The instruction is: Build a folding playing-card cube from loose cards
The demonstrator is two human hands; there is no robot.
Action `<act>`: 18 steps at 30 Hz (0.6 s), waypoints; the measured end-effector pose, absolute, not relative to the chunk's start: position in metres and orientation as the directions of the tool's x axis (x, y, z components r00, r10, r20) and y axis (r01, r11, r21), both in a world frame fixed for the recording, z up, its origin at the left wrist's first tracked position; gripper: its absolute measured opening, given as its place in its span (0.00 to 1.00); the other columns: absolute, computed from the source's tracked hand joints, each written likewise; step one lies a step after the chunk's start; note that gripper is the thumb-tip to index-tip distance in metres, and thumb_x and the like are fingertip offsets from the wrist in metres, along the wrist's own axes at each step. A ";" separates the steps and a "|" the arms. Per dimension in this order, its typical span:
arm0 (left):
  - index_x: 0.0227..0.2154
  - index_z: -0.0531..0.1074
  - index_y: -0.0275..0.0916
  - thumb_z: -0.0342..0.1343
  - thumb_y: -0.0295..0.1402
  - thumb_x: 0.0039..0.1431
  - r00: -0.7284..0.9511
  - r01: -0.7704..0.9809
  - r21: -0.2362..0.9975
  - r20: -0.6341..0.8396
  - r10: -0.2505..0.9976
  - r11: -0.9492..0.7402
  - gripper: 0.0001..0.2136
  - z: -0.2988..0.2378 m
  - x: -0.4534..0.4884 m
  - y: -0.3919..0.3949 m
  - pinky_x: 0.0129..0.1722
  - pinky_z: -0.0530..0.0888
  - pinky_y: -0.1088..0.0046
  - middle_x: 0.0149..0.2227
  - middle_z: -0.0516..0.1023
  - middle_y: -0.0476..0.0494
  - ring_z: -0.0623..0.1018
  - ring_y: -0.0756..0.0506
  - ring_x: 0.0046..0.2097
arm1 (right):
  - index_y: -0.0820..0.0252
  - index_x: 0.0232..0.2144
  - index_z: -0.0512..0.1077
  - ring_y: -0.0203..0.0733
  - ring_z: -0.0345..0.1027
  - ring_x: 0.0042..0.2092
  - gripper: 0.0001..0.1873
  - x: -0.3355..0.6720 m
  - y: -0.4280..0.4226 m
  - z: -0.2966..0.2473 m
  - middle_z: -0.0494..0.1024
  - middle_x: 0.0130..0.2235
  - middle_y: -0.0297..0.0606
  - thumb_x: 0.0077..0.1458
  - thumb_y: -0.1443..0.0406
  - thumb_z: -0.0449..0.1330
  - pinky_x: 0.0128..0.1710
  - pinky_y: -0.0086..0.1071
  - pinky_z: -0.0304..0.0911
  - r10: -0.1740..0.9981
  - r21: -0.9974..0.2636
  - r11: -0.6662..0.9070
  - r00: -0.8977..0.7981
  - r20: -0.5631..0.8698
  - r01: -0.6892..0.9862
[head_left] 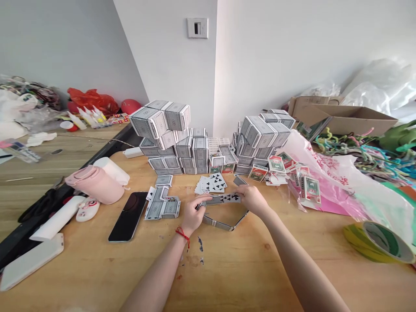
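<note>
A ring of linked, folded playing cards [218, 224] stands on edge on the wooden table in front of me. My left hand [193, 213], with a red string on its wrist, has its fingers closed on the ring's far left corner. At the far right corner, my right hand [252, 199] pinches the card wall. The inner face of the far wall shows black clubs. Just beyond lie loose playing cards [211, 183], face up. Left of the ring are folded card pieces [159, 207] with grey patterned backs.
Blocks built of folded cards [169, 141] rise at the back left, with another stack [264, 134] at the back right. Card boxes [310, 190] lie beside pink plastic. A phone [128, 219], a pink bottle [94, 184] and yellow tape [378, 242] are around.
</note>
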State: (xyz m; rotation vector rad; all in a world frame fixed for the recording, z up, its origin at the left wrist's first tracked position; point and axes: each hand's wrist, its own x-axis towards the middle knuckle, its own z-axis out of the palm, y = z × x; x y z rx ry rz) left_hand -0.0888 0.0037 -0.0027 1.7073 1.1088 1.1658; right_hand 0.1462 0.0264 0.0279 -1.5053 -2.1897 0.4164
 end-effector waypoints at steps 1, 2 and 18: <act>0.36 0.75 0.39 0.43 0.19 0.44 0.204 0.228 0.920 0.277 0.939 -0.320 0.21 -0.002 -0.089 0.003 0.52 0.67 0.65 0.44 0.76 0.46 0.72 0.45 0.49 | 0.60 0.28 0.75 0.40 0.68 0.34 0.16 0.146 0.027 0.027 0.76 0.28 0.39 0.48 0.74 0.48 0.35 0.29 0.59 0.934 -0.485 0.357 -0.304 0.189 0.798; 0.37 0.75 0.39 0.43 0.19 0.44 0.212 0.225 0.919 0.277 0.937 -0.322 0.21 -0.002 -0.088 0.003 0.52 0.66 0.65 0.44 0.76 0.46 0.72 0.46 0.49 | 0.60 0.28 0.75 0.40 0.67 0.34 0.16 0.146 0.029 0.027 0.76 0.29 0.38 0.47 0.74 0.48 0.35 0.29 0.59 0.936 -0.486 0.351 -0.299 0.183 0.800; 0.41 0.73 0.38 0.41 0.18 0.46 0.230 0.218 0.922 0.271 0.935 -0.321 0.22 -0.002 -0.081 -0.004 0.55 0.64 0.64 0.47 0.73 0.44 0.70 0.46 0.52 | 0.62 0.20 0.70 0.35 0.60 0.29 0.12 0.122 0.034 0.028 0.72 0.24 0.35 0.43 0.76 0.48 0.29 0.25 0.53 0.930 -0.546 0.330 -0.363 0.050 0.770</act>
